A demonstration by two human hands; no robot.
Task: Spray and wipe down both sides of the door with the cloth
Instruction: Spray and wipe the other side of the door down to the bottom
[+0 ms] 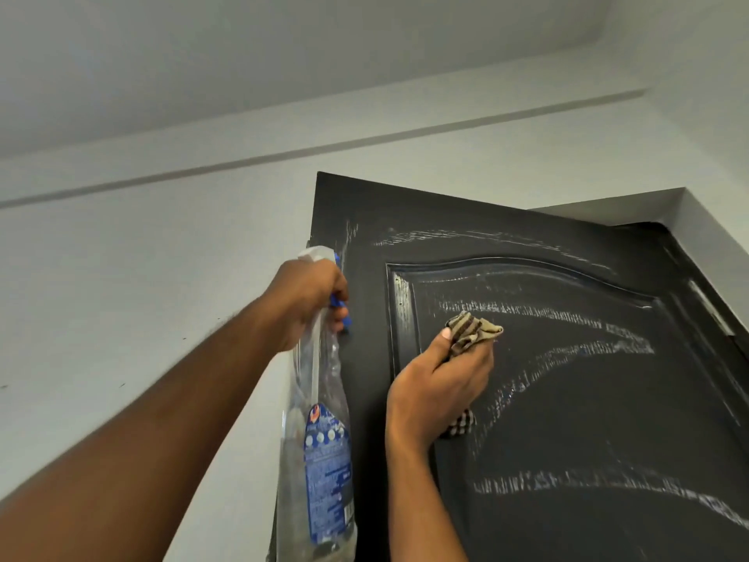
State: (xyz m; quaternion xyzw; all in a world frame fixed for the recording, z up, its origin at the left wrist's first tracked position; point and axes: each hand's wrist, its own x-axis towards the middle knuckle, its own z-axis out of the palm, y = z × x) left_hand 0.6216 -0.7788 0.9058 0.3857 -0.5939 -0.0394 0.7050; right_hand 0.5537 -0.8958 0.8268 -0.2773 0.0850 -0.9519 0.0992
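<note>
A black panelled door (587, 399) stands ajar and fills the right half of the head view, its upper panel streaked with wet wipe marks. My right hand (437, 383) grips a bunched brown checked cloth (472, 328) and presses it against the raised panel near its left edge. My left hand (308, 302) holds a clear spray bottle (322, 419) by its neck, a finger on the blue trigger. The bottle hangs down along the door's left edge, and its blue label faces me.
A pale grey wall (142, 298) lies left of the door, with a ceiling moulding line (324, 150) above. The door frame recess (648, 208) shows at the upper right, with a hinge (709, 306) on the door's right edge.
</note>
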